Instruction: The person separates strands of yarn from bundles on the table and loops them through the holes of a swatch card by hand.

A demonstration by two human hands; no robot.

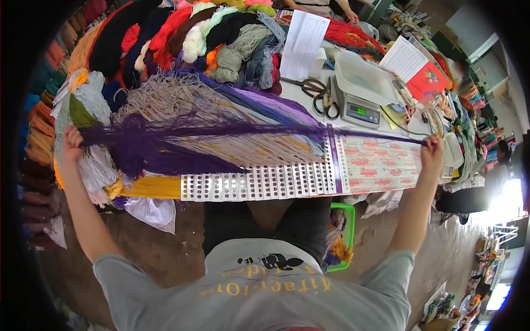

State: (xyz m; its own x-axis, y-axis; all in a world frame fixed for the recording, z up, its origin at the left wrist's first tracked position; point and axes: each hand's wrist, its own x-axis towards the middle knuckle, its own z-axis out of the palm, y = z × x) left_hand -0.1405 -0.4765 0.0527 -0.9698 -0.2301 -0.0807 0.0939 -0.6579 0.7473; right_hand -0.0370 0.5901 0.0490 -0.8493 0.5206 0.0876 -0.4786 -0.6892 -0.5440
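Dark purple yarn (221, 131) stretches across the table between my two widely spread hands. My left hand (72, 144) is closed round its left end, beside hanging grey and green skeins (88, 110). My right hand (432, 151) pinches the narrow right end, past the table's printed sheet (381, 165). Toward the left the yarn is loose and tangled, with a thick purple bunch (130, 146) hanging below it. Beneath the span lie fanned beige, blue and lilac threads (182, 99) and overlapping white cards with punched holes (254, 181).
Several coloured skeins (187, 33) are heaped at the back left. A digital scale (359, 107) with a plastic tray, black-handled scissors (327, 105) and paper sheets (303, 44) lie behind the yarn. A green basket (349, 231) stands on the floor. Another person's hand (351, 15) shows at the top.
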